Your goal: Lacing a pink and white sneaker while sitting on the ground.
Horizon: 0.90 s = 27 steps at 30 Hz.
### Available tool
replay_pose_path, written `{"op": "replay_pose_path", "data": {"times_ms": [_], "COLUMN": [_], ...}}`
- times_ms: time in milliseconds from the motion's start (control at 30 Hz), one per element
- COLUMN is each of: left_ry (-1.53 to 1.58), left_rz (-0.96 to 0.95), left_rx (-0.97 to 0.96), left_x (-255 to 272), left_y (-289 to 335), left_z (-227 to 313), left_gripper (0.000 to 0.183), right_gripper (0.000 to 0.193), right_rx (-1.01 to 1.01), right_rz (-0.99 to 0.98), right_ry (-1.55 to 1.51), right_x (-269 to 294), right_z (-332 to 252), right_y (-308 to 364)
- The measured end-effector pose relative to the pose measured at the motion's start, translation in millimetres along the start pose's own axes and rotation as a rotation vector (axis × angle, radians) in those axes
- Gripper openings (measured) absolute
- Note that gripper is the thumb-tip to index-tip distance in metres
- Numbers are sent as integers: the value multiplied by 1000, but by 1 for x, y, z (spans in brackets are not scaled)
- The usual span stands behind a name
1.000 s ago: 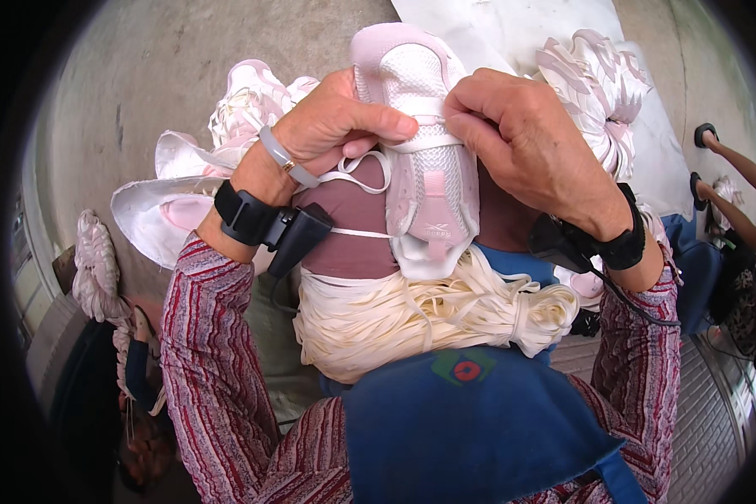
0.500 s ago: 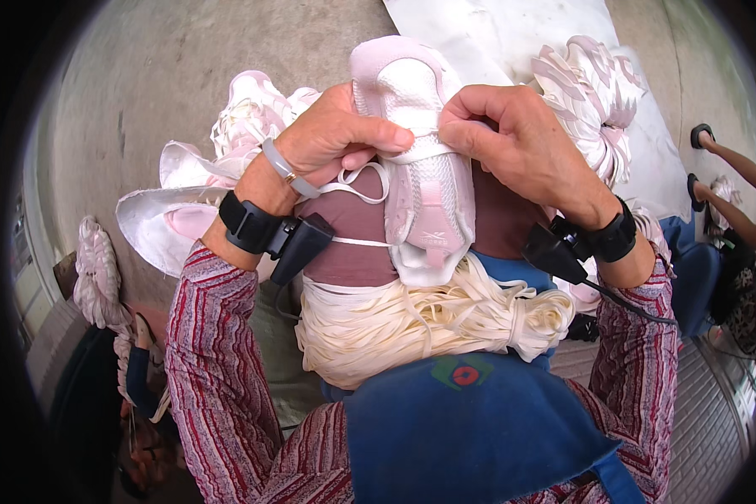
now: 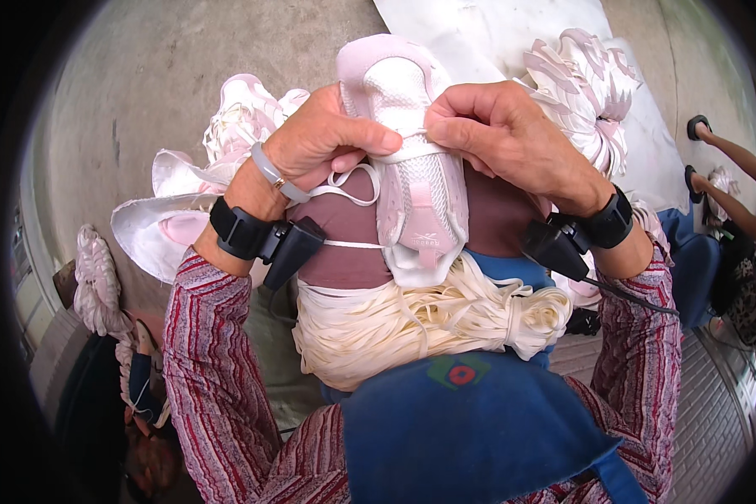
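A pink and white shoe upper (image 3: 422, 210) lies across my lap, with its tongue on the near side. My left hand (image 3: 332, 139) grips the upper's left edge, its thumb pressed down near a flat white shoelace (image 3: 416, 154) that crosses the upper. At the right side my right hand (image 3: 512, 134) has thumb and forefinger pinched together on the lace. A loose loop of lace (image 3: 357, 197) hangs off to the left below my left hand. Nearer to me, a thick bundle of cream laces (image 3: 378, 332) rests on my lap above the blue apron (image 3: 470, 428).
More pink and white shoe uppers (image 3: 172, 227) are piled at the left, and a tied bunch of pink and white pieces (image 3: 584, 101) lies on a white sheet (image 3: 512, 34) at far right. Another person's legs (image 3: 735, 160) show at the right edge.
Both hands and the upper have shifted slightly left in the view. My right hand stays pinched on the lace, and my left hand keeps its grip on the upper.
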<state>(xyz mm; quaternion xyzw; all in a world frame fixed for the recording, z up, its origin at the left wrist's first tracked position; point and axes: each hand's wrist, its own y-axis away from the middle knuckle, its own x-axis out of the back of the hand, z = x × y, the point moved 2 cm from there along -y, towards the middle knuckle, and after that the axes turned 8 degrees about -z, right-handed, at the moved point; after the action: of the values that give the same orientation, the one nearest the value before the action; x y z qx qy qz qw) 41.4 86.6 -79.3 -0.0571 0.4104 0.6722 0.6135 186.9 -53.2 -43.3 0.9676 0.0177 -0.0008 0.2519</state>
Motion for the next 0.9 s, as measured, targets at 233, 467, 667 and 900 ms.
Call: {"op": "replay_pose_path", "data": {"times_ms": [233,467,667,900], "left_ry": [-33,-180,-836,-1392], "left_rz": [8,78,539,517], "left_rx": [0,-2,-426,-626], "left_x": [0,-3,-21,-33], "left_y": [3,13,26,32], "left_z": [1,4,7,11], "left_gripper": [32,45,57,41], "right_gripper": [9,15,18,14], "right_rx": [553,292,192,300], "right_rz": [126,163,103,97], "right_ry": [894,298,180,325], "right_x": [-3,-2,3,5], "right_z": [-13,0,5,1], "right_y": [1,1,-2,0]}}
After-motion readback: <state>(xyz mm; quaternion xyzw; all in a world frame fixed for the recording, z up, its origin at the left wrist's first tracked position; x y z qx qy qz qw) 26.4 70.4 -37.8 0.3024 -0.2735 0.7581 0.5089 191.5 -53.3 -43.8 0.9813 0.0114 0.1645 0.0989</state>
